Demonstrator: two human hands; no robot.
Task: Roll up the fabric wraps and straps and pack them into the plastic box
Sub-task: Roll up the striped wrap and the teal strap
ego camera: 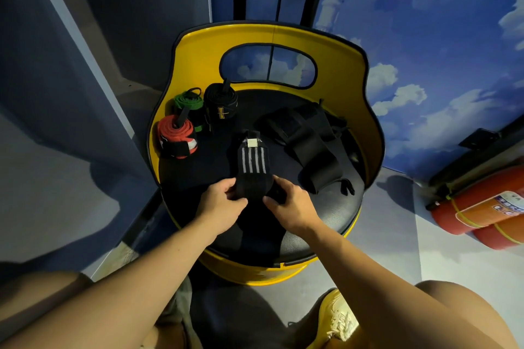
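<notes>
Right now both hands pinch the near end of a black wrap with white stripes (pixel 253 170): the left hand (pixel 224 201) curls on its left edge, the right hand (pixel 286 202) on its right. Its far end, with a pale tag, lies flat on the black seat cushion (pixel 326 224) beyond the fingers. Uneven pressure could skew the roll so it telescopes or springs loose. Three finished rolls, red (pixel 177 136), green (pixel 188 103) and black (pixel 220 108), stand far left; unrolled black straps (pixel 309 144), hard to separate in the dark, lie right. No plastic box shows.
</notes>
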